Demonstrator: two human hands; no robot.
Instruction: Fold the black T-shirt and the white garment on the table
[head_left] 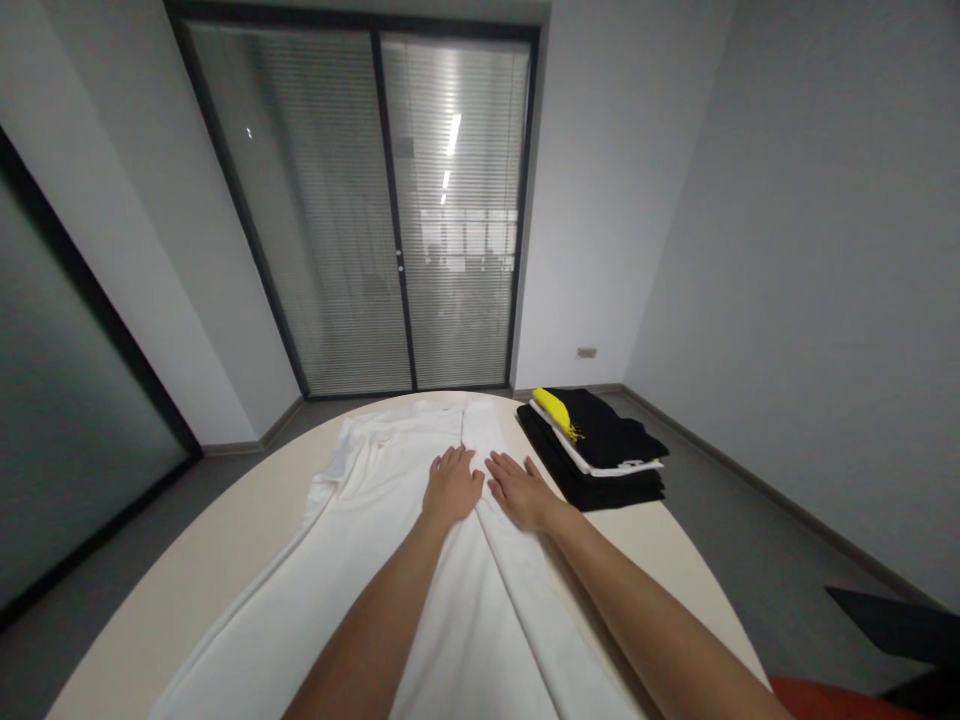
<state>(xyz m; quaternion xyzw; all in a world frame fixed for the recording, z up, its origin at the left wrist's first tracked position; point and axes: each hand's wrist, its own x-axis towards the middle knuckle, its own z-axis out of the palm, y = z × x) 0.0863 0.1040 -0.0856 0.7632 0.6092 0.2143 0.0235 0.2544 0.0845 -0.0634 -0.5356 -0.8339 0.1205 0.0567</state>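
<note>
A white cloth garment (300,610) is spread lengthwise over the round table, its right side folded inward as a long strip. Its exact kind I cannot make out. Palm down on the cloth near its far end lies my left hand (452,487), fingers stretched forward. Just to its right, my right hand (521,490) rests flat on the folded strip, fingers extended toward the left hand. Neither hand grips anything. Wrinkles bunch along the garment's left edge.
At the table's (705,600) right side sits a stack of folded black clothes (600,425) with a white layer and a yellow fringed piece (553,408). Beyond stand glass doors with blinds (360,220). A dark object and something orange (832,698) show at lower right.
</note>
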